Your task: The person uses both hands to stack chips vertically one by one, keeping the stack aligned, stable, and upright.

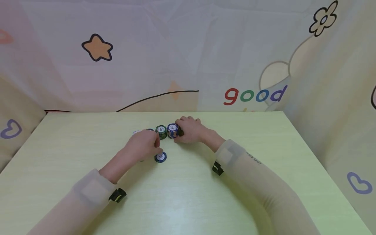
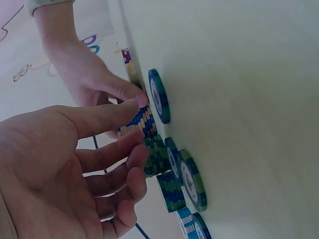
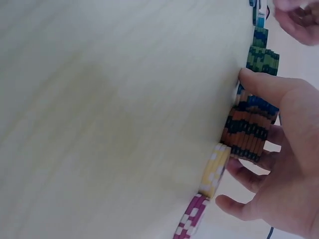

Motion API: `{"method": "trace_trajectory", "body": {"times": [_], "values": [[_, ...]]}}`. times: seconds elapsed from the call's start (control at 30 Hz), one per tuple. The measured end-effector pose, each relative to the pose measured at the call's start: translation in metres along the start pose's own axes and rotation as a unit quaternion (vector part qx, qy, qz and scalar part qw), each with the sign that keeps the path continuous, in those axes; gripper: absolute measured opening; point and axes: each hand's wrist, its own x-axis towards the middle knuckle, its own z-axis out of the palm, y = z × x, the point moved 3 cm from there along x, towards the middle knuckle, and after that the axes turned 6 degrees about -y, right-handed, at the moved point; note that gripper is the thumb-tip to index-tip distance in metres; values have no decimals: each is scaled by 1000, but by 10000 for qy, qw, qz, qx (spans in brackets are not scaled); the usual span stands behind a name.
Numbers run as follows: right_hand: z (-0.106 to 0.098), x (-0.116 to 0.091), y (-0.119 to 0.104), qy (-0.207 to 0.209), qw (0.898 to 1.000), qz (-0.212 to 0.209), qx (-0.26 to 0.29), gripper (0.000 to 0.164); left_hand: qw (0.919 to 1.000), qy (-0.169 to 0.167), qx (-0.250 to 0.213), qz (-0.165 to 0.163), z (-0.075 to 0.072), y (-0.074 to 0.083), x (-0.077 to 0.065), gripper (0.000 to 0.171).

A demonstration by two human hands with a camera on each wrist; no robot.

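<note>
My left hand [image 1: 143,145] hovers over poker chips with its fingers loosely bent; the left wrist view shows a gap between thumb and index finger. A single blue-green poker chip [image 1: 160,157] lies flat just by its fingertips. My right hand [image 1: 191,130] is at a row of chip stacks, its thumb on the near side of the blue poker chip stack [image 1: 172,130] and its fingers behind. Beside that stack is an orange-and-black stack [image 3: 245,133], mostly covered in the head view. A green stack [image 1: 161,132] stands to the left.
Yellow chips [image 3: 215,170] and maroon chips [image 3: 190,217] continue the row in the right wrist view. A dark blue-green stack [image 2: 172,191], light blue chips [image 2: 185,222] and a loose chip [image 2: 193,180] appear in the left wrist view. A printed cloth [image 1: 176,58] hangs behind the table [image 1: 188,195].
</note>
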Motion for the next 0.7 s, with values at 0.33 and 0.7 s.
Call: {"method": "trace_trajectory", "body": {"times": [0.33,0.7], "values": [[-4,4,-8,258,9988,-200,372,68,9980,-14,478,417,19,4,-14,32],[-12,11,-29,501,9968,-593,198,60,9970,237,621,403,24,-5,-20,27]]}}
